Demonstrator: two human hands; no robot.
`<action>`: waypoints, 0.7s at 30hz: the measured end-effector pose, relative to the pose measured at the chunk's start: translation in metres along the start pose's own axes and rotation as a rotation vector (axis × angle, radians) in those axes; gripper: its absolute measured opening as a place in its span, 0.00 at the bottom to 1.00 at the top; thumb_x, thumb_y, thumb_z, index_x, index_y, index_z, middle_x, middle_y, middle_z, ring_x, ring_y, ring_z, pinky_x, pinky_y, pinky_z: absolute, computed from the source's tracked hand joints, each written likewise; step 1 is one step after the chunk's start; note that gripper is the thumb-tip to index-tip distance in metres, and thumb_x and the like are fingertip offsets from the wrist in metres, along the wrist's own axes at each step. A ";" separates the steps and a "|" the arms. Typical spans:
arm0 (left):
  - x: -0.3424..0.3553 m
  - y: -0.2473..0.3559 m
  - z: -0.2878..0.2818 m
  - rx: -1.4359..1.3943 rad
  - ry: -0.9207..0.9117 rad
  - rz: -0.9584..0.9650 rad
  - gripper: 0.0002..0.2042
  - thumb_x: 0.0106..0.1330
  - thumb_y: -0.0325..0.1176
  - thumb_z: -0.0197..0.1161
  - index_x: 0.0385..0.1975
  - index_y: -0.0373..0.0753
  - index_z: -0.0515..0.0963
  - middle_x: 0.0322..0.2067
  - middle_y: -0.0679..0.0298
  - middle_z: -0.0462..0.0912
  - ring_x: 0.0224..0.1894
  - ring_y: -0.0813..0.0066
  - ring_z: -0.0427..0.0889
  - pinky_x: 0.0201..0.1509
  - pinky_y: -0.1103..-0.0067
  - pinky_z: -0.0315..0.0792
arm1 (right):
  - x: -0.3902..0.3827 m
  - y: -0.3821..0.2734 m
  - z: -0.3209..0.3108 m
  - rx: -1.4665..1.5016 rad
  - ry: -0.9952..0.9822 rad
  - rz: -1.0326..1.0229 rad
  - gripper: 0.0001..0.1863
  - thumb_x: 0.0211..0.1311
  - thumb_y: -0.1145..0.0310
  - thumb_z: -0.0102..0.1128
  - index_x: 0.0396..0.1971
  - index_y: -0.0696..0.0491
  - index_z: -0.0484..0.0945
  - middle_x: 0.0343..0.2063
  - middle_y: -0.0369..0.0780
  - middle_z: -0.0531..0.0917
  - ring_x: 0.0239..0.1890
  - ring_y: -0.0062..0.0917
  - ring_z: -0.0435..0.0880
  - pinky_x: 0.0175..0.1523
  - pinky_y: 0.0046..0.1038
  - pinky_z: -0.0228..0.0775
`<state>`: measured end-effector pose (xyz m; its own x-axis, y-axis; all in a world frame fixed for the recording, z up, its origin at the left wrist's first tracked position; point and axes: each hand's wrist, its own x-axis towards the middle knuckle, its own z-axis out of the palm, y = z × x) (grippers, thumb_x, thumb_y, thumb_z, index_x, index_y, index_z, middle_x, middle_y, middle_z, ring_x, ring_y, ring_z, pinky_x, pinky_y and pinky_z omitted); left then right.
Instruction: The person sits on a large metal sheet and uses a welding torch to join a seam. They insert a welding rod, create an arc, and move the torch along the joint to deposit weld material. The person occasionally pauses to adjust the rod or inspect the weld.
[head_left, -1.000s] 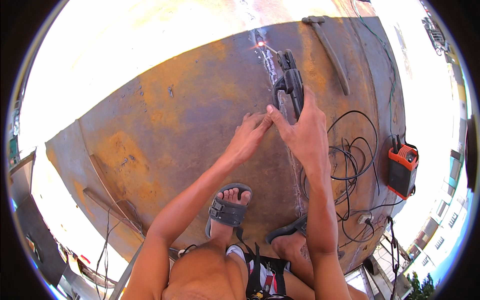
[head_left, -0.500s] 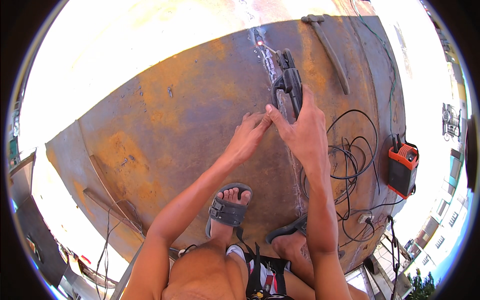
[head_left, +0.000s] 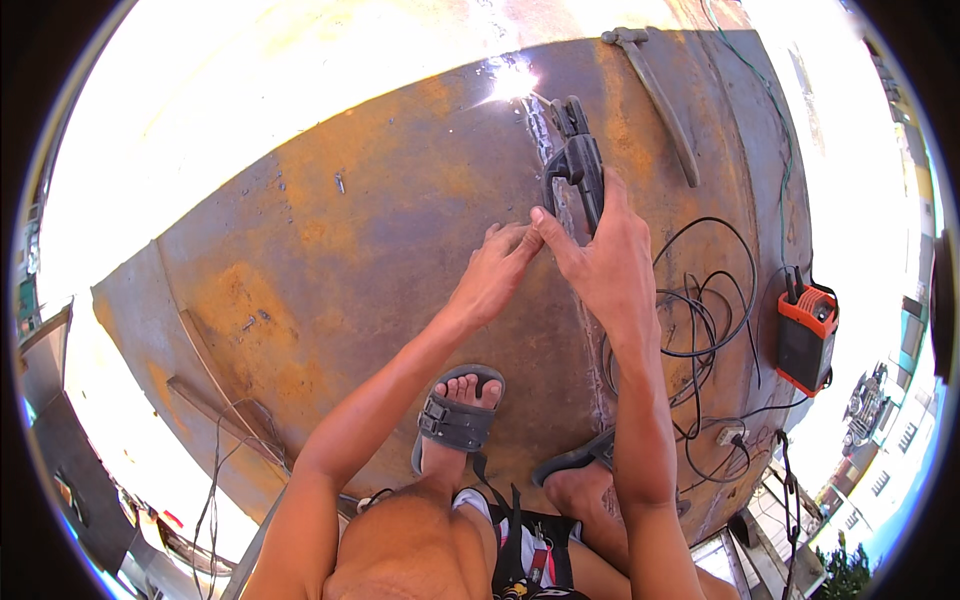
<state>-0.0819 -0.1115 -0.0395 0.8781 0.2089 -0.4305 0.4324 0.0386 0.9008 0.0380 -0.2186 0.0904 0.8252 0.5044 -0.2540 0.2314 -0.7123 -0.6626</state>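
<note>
My right hand (head_left: 612,255) is wrapped round a black welding electrode holder (head_left: 582,160), its jaws pointing away from me. A short welding rod (head_left: 541,98) runs from the jaws to a bright white arc (head_left: 514,80) on the weld seam (head_left: 538,130). Glare hides the rod's tip. My left hand (head_left: 495,268) rests against the right hand's thumb, fingers stretched forward and nothing visible in them. Beneath both hands lies a large rust-stained steel plate (head_left: 370,270).
A hammer (head_left: 660,105) lies right of the seam. Black cable (head_left: 700,350) coils beside my right forearm, near an orange and black welding machine (head_left: 806,340). Metal strips (head_left: 225,420) lie at the left. My sandalled foot (head_left: 460,410) stands on the plate, whose far edge curves against brightly lit ground.
The small orange glow at the rod's tip has become a wide white arc with sparks. Both hands and the electrode holder have stayed almost in place.
</note>
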 end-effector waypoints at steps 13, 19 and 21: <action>-0.006 0.019 0.000 -0.005 0.001 -0.015 0.45 0.81 0.75 0.36 0.70 0.37 0.77 0.72 0.47 0.76 0.81 0.35 0.60 0.83 0.46 0.53 | -0.001 0.016 0.009 0.006 0.166 -0.133 0.41 0.64 0.50 0.80 0.64 0.66 0.75 0.40 0.52 0.90 0.35 0.38 0.89 0.45 0.39 0.80; -0.004 0.011 -0.001 -0.010 -0.016 -0.015 0.49 0.78 0.78 0.34 0.71 0.35 0.76 0.75 0.46 0.74 0.85 0.32 0.50 0.85 0.42 0.45 | -0.001 0.010 0.004 0.013 0.076 -0.086 0.50 0.65 0.49 0.79 0.71 0.72 0.66 0.50 0.67 0.86 0.53 0.59 0.90 0.56 0.49 0.82; -0.003 0.010 -0.001 -0.006 -0.020 -0.020 0.49 0.78 0.78 0.35 0.71 0.35 0.76 0.75 0.46 0.74 0.84 0.32 0.51 0.85 0.42 0.45 | -0.001 0.010 0.004 0.017 0.073 -0.081 0.50 0.65 0.49 0.79 0.70 0.72 0.66 0.50 0.67 0.86 0.53 0.60 0.89 0.57 0.49 0.82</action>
<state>-0.0806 -0.1112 -0.0292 0.8732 0.1889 -0.4492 0.4487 0.0482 0.8924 0.0377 -0.2242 0.0813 0.8397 0.5226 -0.1475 0.2907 -0.6621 -0.6908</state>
